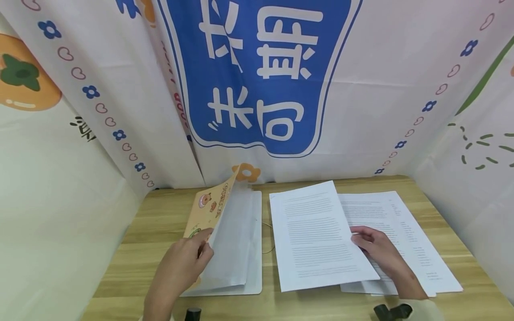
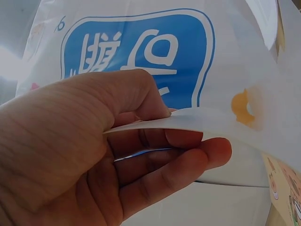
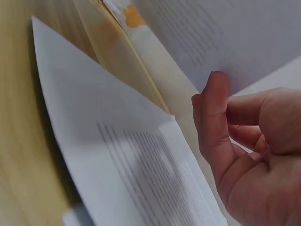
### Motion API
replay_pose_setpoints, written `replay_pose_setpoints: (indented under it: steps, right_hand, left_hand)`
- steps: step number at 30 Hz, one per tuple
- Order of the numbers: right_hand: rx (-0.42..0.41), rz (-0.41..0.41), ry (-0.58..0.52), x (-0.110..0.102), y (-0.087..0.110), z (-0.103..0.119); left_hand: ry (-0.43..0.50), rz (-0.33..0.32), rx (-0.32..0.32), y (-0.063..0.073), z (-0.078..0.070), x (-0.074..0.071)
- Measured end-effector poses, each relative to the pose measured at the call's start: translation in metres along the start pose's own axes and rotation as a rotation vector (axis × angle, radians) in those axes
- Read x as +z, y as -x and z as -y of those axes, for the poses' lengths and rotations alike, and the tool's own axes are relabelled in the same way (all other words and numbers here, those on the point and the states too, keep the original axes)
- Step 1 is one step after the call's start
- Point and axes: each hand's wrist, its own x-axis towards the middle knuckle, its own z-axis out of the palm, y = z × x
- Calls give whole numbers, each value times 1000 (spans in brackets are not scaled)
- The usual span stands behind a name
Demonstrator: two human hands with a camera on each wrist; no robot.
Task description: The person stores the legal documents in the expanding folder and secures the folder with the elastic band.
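Observation:
On the left of the table lies an open folder with an orange cartoon cover (image 1: 208, 203), translucent inner pages (image 1: 237, 240) and a white back (image 1: 256, 263). My left hand (image 1: 182, 258) pinches the edge of the raised cover between thumb and fingers. Seen from the left wrist, the left hand (image 2: 94, 141) has a thin white sheet edge passing between thumb and fingers. My right hand (image 1: 377, 249) pinches a printed sheet (image 1: 313, 236) at its right edge, tilted above the table. The right wrist view shows the right hand's (image 3: 254, 146) fingertips on that sheet's edge.
Other printed sheets (image 1: 413, 232) lie overlapping on the right of the wooden table (image 1: 124, 258), partly under the held sheet. A thin cord loop (image 1: 268, 252) shows between folder and paper. Printed curtains (image 1: 381, 89) enclose the back and sides.

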Motion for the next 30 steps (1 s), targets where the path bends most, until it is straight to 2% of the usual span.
replay_pose_setpoints:
  steps: [10, 24, 30]
  right_hand:
    - [5, 25, 5, 12, -11, 11]
    - [-70, 60, 37, 18, -19, 19]
    - [-89, 70, 23, 26, -22, 24]
  left_hand:
    - [19, 11, -7, 1, 3, -5]
    - [25, 34, -26, 0, 2, -7]
    - [24, 28, -9, 1, 3, -6]
